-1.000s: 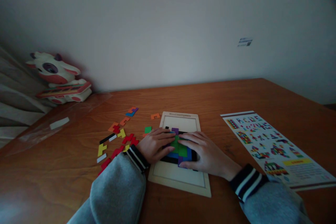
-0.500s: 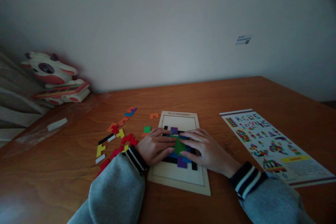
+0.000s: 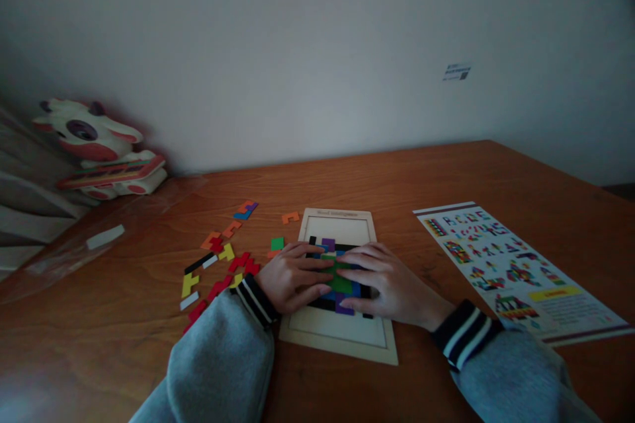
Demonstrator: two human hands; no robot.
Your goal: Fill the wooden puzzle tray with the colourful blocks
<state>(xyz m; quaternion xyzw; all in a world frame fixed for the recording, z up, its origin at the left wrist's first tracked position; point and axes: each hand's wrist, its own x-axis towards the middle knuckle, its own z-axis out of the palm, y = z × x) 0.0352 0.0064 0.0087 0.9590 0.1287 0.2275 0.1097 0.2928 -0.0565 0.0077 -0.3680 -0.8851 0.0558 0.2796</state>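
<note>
My left hand lies with outstretched fingers over the left side of puzzle pieces on a pale wooden board. From the other side, my right hand rests its spread fingers on the right part of the same pieces. Between the fingertips shows a green block area. A purple piece sticks out below it, and another purple piece shows above. Black pieces edge the arrangement, with blue ones among them. Both hands cover part of the pattern.
Loose red, yellow, orange, black and white pieces lie left of the board. A green piece is close to my left hand. On the right lies a printed pattern sheet. A cow-shaped toy keyboard stands against the wall.
My right hand's fingers have shifted slightly over the pieces, with the thumb lower and covering more of the lower right. My left hand stays almost the same. The view has moved a little.
</note>
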